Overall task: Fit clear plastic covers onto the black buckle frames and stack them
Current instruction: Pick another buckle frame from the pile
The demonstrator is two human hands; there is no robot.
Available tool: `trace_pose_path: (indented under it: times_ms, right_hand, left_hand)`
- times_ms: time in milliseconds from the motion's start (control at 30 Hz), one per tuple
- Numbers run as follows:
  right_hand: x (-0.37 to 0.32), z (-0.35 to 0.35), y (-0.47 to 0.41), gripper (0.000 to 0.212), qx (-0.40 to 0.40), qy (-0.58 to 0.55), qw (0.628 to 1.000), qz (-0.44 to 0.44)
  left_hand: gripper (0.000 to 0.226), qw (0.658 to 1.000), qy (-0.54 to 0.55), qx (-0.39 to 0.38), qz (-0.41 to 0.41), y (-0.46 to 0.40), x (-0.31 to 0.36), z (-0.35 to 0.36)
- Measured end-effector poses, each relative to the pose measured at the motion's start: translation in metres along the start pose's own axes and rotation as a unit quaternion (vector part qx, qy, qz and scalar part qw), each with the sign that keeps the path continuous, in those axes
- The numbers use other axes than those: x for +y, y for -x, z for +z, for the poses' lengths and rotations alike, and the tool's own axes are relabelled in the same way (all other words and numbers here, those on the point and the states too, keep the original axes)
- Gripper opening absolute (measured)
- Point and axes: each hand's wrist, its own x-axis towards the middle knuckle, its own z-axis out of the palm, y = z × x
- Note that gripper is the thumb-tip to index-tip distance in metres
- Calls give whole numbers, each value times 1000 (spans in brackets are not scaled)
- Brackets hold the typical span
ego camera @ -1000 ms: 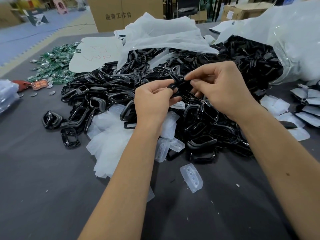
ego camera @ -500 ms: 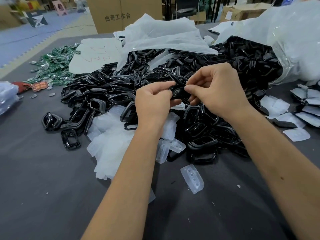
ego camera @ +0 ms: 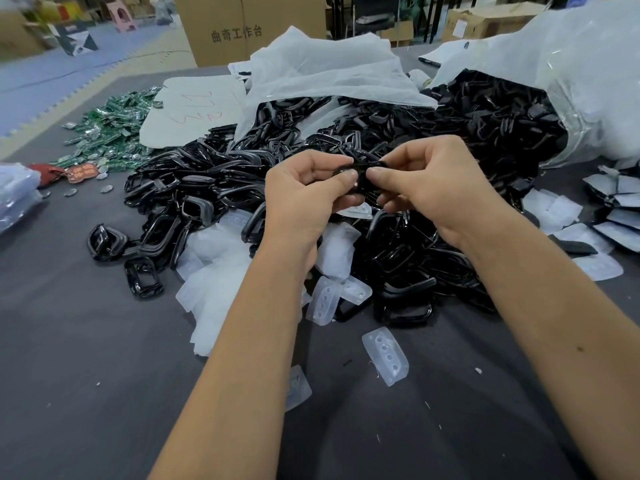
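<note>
A black buckle frame (ego camera: 362, 171) is held above the big heap of black buckle frames (ego camera: 221, 181). My left hand (ego camera: 304, 195) pinches its left end and my right hand (ego camera: 433, 188) pinches its right end, thumbs almost meeting on it. Whether a clear cover sits on the held frame is hidden by my fingers. Loose clear plastic covers (ego camera: 384, 355) lie on the dark table (ego camera: 86, 375) below my forearms, and more clear covers (ego camera: 332, 251) lie in a pale pile under my left wrist.
A clear bag (ego camera: 588, 81) spilling black frames lies at the right. White sheets (ego camera: 325, 74) cover the heap's back. Covered frames (ego camera: 616, 216) lie at the right edge. Green packets (ego camera: 107, 133) and a cardboard box (ego camera: 242, 26) sit at the left and back.
Both hands have turned the black frame between them and shifted their grip, so each now pinches one end with the thumbs close together.
</note>
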Motion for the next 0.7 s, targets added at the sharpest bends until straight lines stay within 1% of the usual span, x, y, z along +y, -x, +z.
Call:
trace_pose_path:
  times_ms: [167,267,367,400,433,467,500,567,633,667,700]
  right_hand:
    - [-3,3,-1,14,11,35,998,-55]
    - [-3,4,1,21,17,44,995,-84]
    - [-2,4,2,24,30,44,994,-95]
    - [-1,4,2,23,34,75,992,-101]
    - [1,4,1,21,37,140,982,-119]
    - [4,4,1,20,34,219,964,-147]
    - [5,5,2,18,20,282,944,-172]
    - [1,7,5,15,-40,338,920,-194]
    - [-4,7,7,13,-139,358,903,-190]
    - [-6,8,8,14,-191,374,889,-184]
    - [-6,11,9,19,-230,399,869,-181]
  left_hand:
    - [17,999,-33,12,18,0,8,-2]
    - [18,998,-44,12,32,1,11,-3]
    - [18,997,-39,40,47,-1,13,-4]
    - [17,996,-37,57,50,-2,13,-5]
    - [17,995,-33,78,52,-4,13,-6]
    - [16,993,-26,100,51,-5,13,-8]
    - [15,991,-16,121,48,-6,13,-10]
    - [15,988,0,149,40,-7,12,-14]
    - [14,987,5,159,35,-8,12,-17]
    - [14,986,6,161,34,-9,12,-18]
    - [14,986,7,162,34,-9,11,-19]
